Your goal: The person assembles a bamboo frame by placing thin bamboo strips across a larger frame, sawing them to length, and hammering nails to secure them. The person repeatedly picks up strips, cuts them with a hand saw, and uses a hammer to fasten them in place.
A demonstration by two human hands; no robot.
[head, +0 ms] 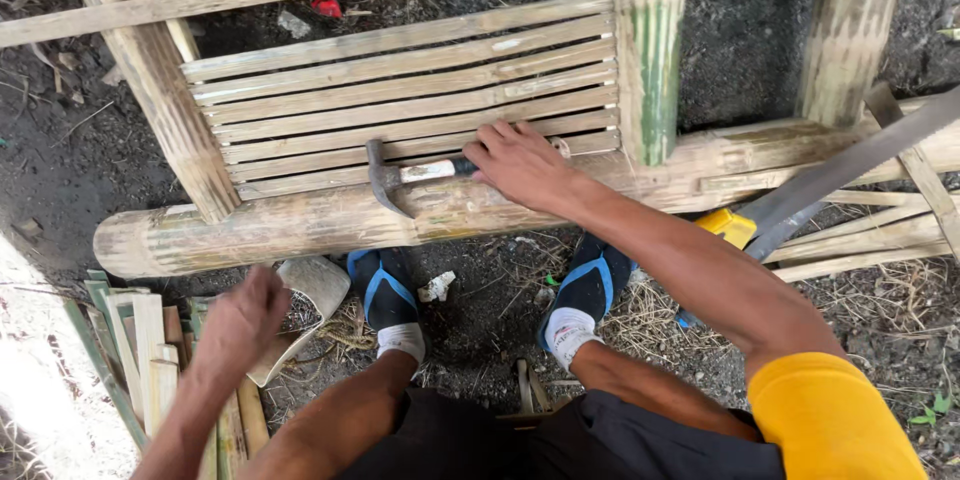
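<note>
My right hand (520,165) grips the handle of a claw hammer (395,178), whose metal head rests on a thick bamboo pole (300,225) lying across the ground. Just above the hammer is a panel of flat bamboo slats (400,90) fixed between two posts. My left hand (240,320) reaches down at the lower left, blurred, over a pile of cut bamboo strips (145,350). Whether it holds anything I cannot make out. My feet in blue sandals (385,295) stand below the pole.
A green upright bamboo post (650,50) and a second post (850,30) rise at the right. A hand saw with a yellow handle (800,200) leans at the right over loose slats (870,240). Dark soil and dry straw cover the ground.
</note>
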